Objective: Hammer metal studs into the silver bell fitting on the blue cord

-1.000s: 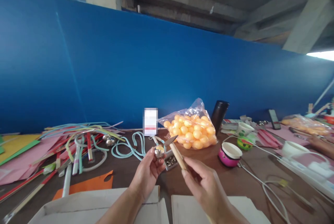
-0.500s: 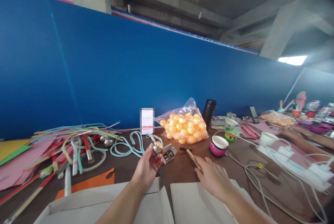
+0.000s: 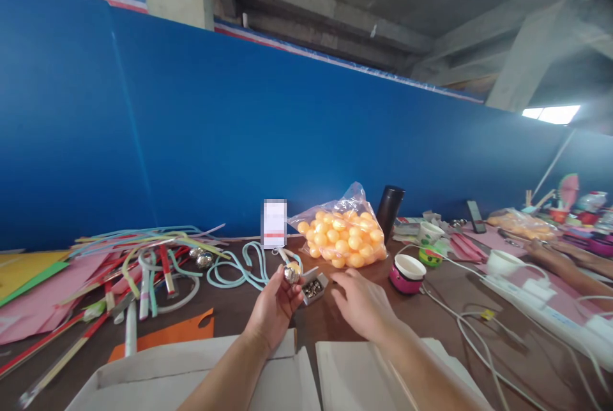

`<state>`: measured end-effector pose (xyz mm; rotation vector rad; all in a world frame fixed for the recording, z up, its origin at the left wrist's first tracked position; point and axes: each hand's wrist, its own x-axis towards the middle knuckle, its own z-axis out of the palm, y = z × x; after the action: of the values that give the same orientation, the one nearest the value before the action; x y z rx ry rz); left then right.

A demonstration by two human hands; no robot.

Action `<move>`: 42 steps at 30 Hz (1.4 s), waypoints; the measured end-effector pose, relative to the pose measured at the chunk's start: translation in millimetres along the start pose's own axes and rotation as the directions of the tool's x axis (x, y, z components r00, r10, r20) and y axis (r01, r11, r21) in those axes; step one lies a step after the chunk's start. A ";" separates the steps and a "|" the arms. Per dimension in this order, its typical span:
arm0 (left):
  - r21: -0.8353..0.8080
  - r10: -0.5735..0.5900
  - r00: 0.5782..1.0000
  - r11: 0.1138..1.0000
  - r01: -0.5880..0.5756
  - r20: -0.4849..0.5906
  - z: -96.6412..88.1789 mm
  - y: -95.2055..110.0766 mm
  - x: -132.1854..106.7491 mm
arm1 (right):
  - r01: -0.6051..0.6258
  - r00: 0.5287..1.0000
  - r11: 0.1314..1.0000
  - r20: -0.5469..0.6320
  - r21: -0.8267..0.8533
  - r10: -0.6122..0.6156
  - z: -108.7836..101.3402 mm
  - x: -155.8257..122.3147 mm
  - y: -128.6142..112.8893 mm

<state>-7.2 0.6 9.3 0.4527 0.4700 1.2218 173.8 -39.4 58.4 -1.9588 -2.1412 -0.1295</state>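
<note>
My left hand [image 3: 275, 309] is closed on an orange ping-pong ball [image 3: 292, 272] whose near side is covered with shiny silver pieces that look like thumbtacks. Just right of these fingers stands a small open box [image 3: 315, 290] of similar small shiny metal pieces. My right hand [image 3: 361, 302] hovers low over the table to the right of that box, with its fingers apart and nothing visible in them. No hammer shows now. Below both hands lie pale cardboard sheets [image 3: 354, 373].
Behind the box sits a clear bag of orange balls [image 3: 342, 239] beside a black bottle [image 3: 390, 213]. A pink-wrapped cup [image 3: 407, 274], cables and a power strip [image 3: 522, 296] lie right. Left are tangled tubes [image 3: 158, 258], silver balls [image 3: 204, 260] and coloured paper. A co-worker's arms [image 3: 565, 264] show far right.
My right hand has let go of the wooden-handled hammer and moved left towards the small box. My left hand still holds the ball. The view has shifted slightly.
</note>
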 end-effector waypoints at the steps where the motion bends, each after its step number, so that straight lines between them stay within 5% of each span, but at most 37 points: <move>1: -0.003 -0.005 1.000 1.000 0.005 0.004 -0.7 0.1 -0.1 | 0.027 0.999 0.999 0.031 0.018 -0.027 -0.6 7.4 -8.2; 7: -0.001 -0.033 0.999 0.999 0.033 -0.005 -1.2 -0.9 1.9 | 0.045 0.992 0.998 0.118 0.053 -0.051 4.9 36.6 -33.3; 18: -0.003 -0.029 0.997 1.000 0.029 -0.071 0.4 -5.2 7.1 | 0.040 0.988 0.993 0.143 0.109 -0.056 16.6 37.1 -33.4; 37: 0.014 -0.044 0.995 0.999 0.046 -0.094 -0.8 -7.8 6.6 | 0.106 0.992 0.993 0.062 0.053 -0.109 37.2 38.7 -25.1; 42: 0.003 -0.044 0.994 0.999 0.045 -0.101 -2.0 -7.7 6.6 | 0.058 0.998 0.980 -0.022 0.193 -0.055 37.0 37.6 -23.0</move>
<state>-0.5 4.9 2.7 0.3843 0.5675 1.2041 144.0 3.0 33.5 -1.7832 -2.1120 0.0512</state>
